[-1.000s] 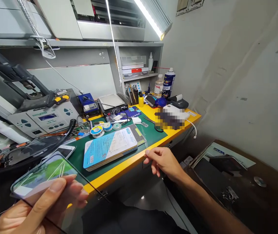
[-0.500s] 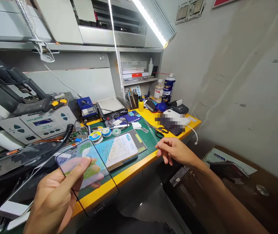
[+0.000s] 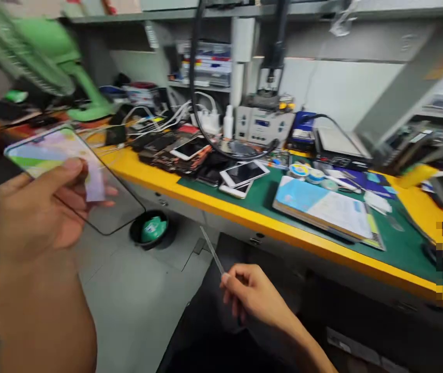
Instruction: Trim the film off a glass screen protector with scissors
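Observation:
On the left, my left hand (image 3: 46, 202) pinches a sheet of phone screen glass (image 3: 116, 199) between thumb and fingers. The glass is see-through with a thin black rim and is held up tilted; colourful film or reflections show on its upper part. Low in the middle, over my lap, my right hand (image 3: 250, 290) is closed on one end of a thin, flat, greyish strip (image 3: 211, 250). The strip points up and to the left, apart from the glass. Its exact kind is unclear.
A yellow-edged bench (image 3: 221, 215) with a green mat (image 3: 396, 248) runs across. On it lie a thick book (image 3: 322, 207), white phones (image 3: 245, 173), tape rolls (image 3: 299, 170) and a soldering station (image 3: 262, 127). A green fan (image 3: 85, 98) stands left; a black bin (image 3: 147, 230) sits on the floor.
The view has swung left, bringing the fan and bin into sight. Both hands have moved away from the bench front, still holding the glass and the strip.

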The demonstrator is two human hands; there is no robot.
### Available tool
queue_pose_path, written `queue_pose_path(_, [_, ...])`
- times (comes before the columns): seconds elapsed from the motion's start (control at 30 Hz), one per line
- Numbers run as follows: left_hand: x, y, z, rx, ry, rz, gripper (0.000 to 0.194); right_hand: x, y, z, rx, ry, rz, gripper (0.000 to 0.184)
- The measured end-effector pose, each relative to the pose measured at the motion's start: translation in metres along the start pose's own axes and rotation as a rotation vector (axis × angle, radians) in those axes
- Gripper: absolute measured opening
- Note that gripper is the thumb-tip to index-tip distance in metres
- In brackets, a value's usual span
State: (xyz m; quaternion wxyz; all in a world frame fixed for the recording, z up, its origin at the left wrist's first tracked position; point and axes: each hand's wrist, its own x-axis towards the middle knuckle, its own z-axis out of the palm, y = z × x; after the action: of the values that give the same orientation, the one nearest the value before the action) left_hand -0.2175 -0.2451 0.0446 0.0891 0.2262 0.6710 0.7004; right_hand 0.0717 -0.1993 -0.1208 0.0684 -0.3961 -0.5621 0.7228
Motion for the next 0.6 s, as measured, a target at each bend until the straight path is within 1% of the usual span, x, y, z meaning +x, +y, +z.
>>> queue_pose_path(0.03, [0.006, -0.001, -0.024, -0.043, 0.065, 0.054, 0.009, 0.027, 0.000, 0.017, -0.047, -0.065, 0.027, 0.039])
queue_pose_path(0.07, [0.011, -0.003, -0.046, -0.027, -0.007, -0.028, 0.007, 0.053, -0.001, 0.033, -0.090, -0.120, 0.059, 0.035])
queue_pose_path(0.1, [0.015, -0.007, -0.066, -0.041, 0.022, -0.022, 0.009, 0.079, -0.003, 0.048, -0.132, -0.165, 0.094, 0.031])
queue_pose_path(0.13, [0.017, -0.013, -0.084, -0.034, -0.001, -0.070, 0.009, 0.104, -0.006, 0.061, -0.171, -0.202, 0.129, 0.028])
queue_pose_path(0.23, [0.021, -0.041, -0.129, -0.026, 0.050, -0.129, 0.010, 0.170, -0.014, 0.097, -0.277, -0.256, 0.198, 0.032])
queue_pose_path(0.3, [0.022, -0.065, -0.155, -0.031, 0.051, -0.202, 0.019, 0.208, -0.017, 0.120, -0.343, -0.272, 0.226, 0.034])
queue_pose_path(0.4, [0.021, -0.101, -0.186, -0.023, 0.119, -0.293, 0.028, 0.260, -0.019, 0.154, -0.444, -0.298, 0.249, 0.035])
queue_pose_path(0.47, [0.018, -0.120, -0.202, -0.007, 0.158, -0.364, 0.031, 0.293, -0.023, 0.175, -0.513, -0.320, 0.253, 0.035])
queue_pose_path(0.53, [0.012, -0.135, -0.212, 0.012, 0.182, -0.430, 0.033, 0.325, -0.030, 0.195, -0.580, -0.339, 0.244, 0.035])
queue_pose_path(0.6, [0.005, -0.144, -0.218, 0.029, 0.199, -0.484, 0.033, 0.355, -0.041, 0.210, -0.642, -0.345, 0.220, 0.035])
